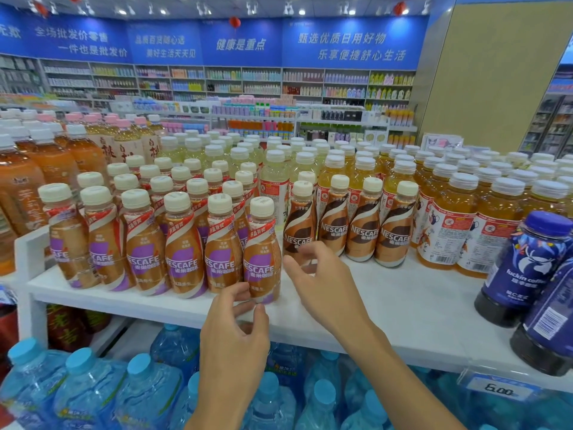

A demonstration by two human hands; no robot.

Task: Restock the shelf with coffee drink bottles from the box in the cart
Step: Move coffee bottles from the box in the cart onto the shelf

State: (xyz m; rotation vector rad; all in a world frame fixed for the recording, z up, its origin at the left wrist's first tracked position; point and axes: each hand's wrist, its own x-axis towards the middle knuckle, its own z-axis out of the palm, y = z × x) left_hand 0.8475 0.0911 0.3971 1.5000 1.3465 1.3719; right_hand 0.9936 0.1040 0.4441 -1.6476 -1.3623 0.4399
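Several purple-label Nescafe coffee bottles stand in rows on the white shelf (387, 308). The rightmost front bottle (262, 252) stands upright near the shelf's front edge. My left hand (235, 333) is just below and in front of it, fingers spread, fingertips touching its base. My right hand (322, 280) hovers to its right, fingers apart and holding nothing, in front of the brown-label Nescafe bottles (331, 225). The box and the cart are out of view.
Dark blue Luckin coffee bottles (521, 268) stand at the shelf's right end. Orange tea bottles (446, 218) fill the back right, more tea bottles (52, 162) the left. Blue water jugs (93, 395) sit below the shelf. A price tag (499, 391) hangs at the lower right.
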